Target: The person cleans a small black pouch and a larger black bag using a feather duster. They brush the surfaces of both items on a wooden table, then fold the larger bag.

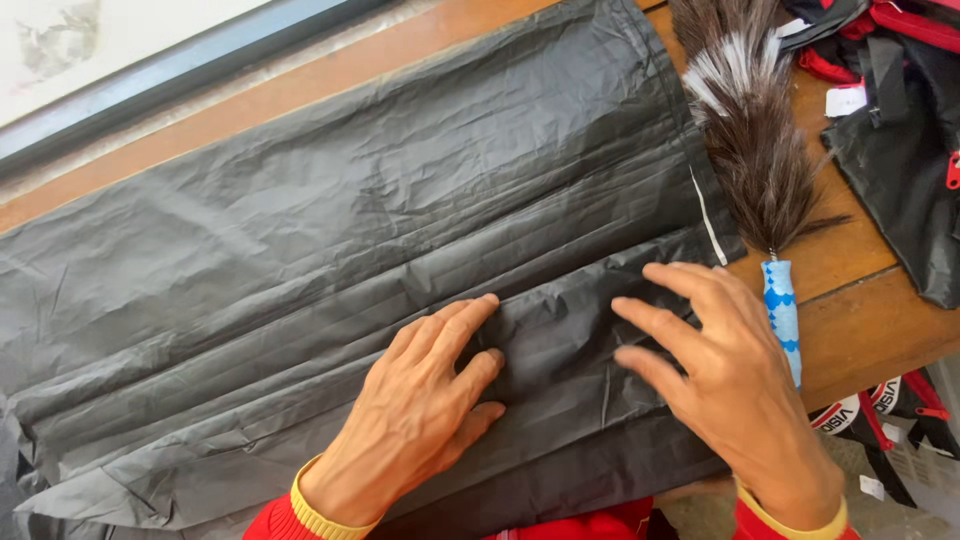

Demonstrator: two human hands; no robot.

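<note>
I see both hands, left hand (425, 400) and right hand (725, 370), spread flat on the black fabric sheet (350, 250) covering the wooden table (860, 320). It looks thin, limp and slippery to me; I judge the near folded edge the best hold.

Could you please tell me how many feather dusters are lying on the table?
1: the feather duster lies at the table's right side, beside the black plastic sheet.

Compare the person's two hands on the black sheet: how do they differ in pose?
The left hand lies flat, fingers close together, pressing the black sheet; the right hand has its fingers spread and arched. The left sits mid-sheet; the right is near the sheet's edge, beside the feather duster. Both touch the sheet, holding nothing.
</note>
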